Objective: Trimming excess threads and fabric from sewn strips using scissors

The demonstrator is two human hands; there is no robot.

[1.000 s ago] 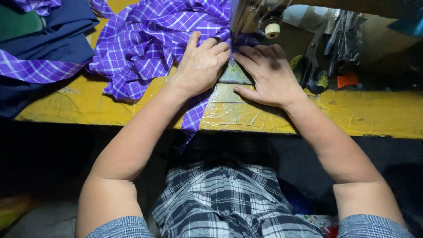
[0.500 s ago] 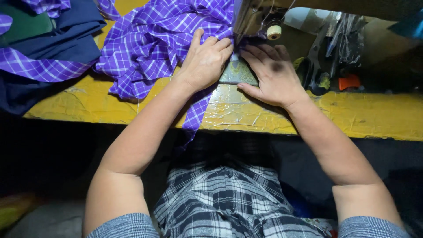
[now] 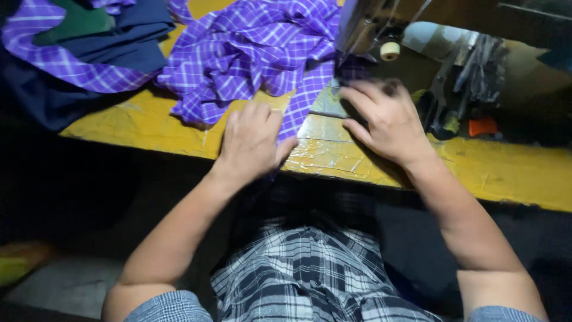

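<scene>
A purple plaid cloth (image 3: 256, 53) lies bunched on the yellow table (image 3: 149, 131), with a narrow strip of it running toward me. My left hand (image 3: 253, 140) lies flat on that strip near the table's front edge, fingers together. My right hand (image 3: 387, 119) rests palm down on the shiny plate (image 3: 325, 128) beside the strip, fingertips near the foot of the sewing machine (image 3: 363, 27). Neither hand grips anything that I can see.
Dark blue and green cloth (image 3: 89, 42) is piled at the back left. Scissors and dark tools with an orange piece (image 3: 482, 125) lie at the right. A small cream spool (image 3: 390, 50) sits on the machine. My plaid-clad lap is below the table.
My left hand has slid back along the plaid strip toward the table's front edge. My right hand stayed by the machine's foot. The view shifted slightly.
</scene>
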